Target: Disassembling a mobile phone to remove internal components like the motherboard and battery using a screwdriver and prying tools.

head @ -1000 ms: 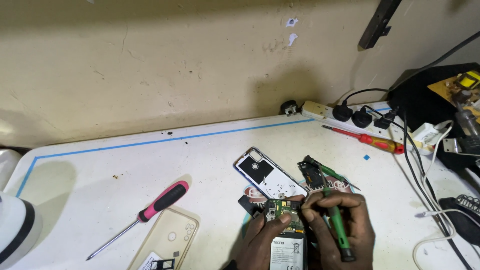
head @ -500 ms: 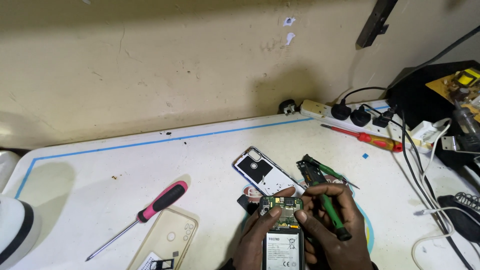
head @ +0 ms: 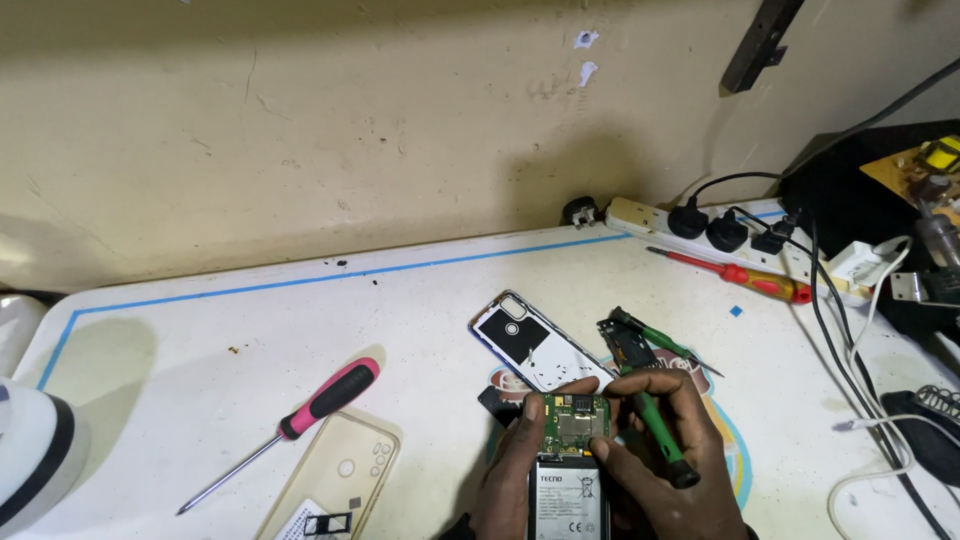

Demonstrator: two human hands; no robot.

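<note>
Right hand (head: 668, 440) pinching green screwdriver (head: 655, 428) over opened phone (head: 570, 465), left hand (head: 515, 470) clamped round it (slip probably gouges that bare board).

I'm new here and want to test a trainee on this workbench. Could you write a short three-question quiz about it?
1. True or false: the right hand grips a green screwdriver.
2. What does the left hand steady? A) the opened phone B) the clear case C) the power strip
3. What colour is the handle of the screwdriver lying left of the hands?

Key: 1 true. 2 A. 3 pink and black.
</note>
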